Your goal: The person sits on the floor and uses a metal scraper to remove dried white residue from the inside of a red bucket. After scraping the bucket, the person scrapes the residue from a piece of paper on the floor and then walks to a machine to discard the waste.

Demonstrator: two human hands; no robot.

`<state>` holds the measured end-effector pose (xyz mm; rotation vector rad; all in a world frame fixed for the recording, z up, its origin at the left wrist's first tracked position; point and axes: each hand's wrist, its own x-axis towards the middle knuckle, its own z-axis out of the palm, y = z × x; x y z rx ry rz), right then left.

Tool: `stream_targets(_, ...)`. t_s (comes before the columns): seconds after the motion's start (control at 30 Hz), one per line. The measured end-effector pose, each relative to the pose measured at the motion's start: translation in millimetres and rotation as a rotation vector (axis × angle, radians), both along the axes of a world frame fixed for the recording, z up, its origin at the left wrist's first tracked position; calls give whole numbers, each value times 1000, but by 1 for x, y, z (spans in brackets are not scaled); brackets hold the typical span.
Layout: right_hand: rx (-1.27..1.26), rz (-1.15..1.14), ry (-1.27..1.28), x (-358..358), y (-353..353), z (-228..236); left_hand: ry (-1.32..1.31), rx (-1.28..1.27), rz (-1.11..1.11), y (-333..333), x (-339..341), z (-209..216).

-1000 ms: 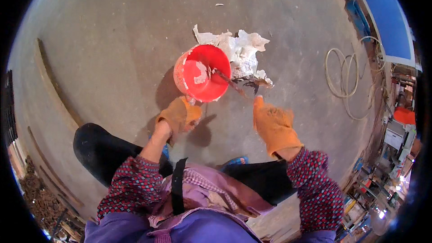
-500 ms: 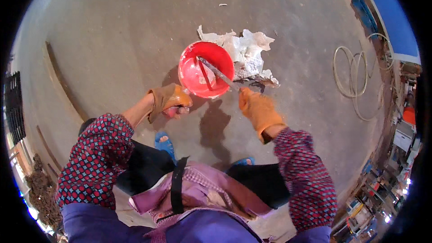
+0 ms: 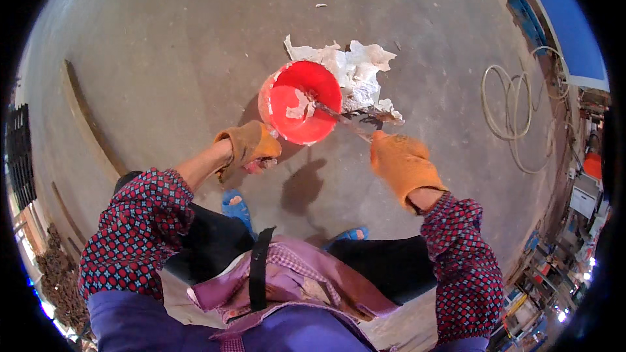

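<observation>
A red bucket (image 3: 326,85) is tilted in front of me, its inside smeared with a pale, pasty residue. Close against its lower left edge is my left hand (image 3: 254,146) in a soiled orange glove. Its fingers are curled and appear to grip the bucket, though the exact contact is hidden, and a wet pinkish patch shows at the fingertips. My right hand (image 3: 403,161), gloved in orange too, is closed round the near end of a long thin stick (image 3: 345,122) caked with grey-white residue. The stick's far end reaches inside the bucket over a pale patch.
Crumpled white sheeting (image 3: 362,72) with residue lies on the concrete floor just beyond the bucket. A coiled pale hose (image 3: 508,104) is at the right, and a long curved strip (image 3: 88,117) lies at the left. Cluttered tools (image 3: 541,287) line the lower right edge.
My right hand has moved right and slightly down, drawing the stick partly back from the bucket's far left side. The bucket has tipped slightly, showing more of its outer left wall.
</observation>
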<state>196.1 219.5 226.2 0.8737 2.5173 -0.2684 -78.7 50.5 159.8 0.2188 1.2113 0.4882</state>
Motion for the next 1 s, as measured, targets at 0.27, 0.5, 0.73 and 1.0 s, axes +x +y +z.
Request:
stream_targets(0.27, -248, 36, 175, 15, 38, -39, 51, 147, -159, -25, -26, -13)
stream_targets(0.5, -287, -104, 389, 12, 6, -61, 525, 610, -971, 20, -11, -9)
stream_targets(0.73, -78, 164, 47, 17, 33, 3, 524, 1127, -867, -10, -27, -50)
stream_targets(1.0, -228, 81, 102, 34, 43, -9, -21, 68, -180, -15, -23, -45)
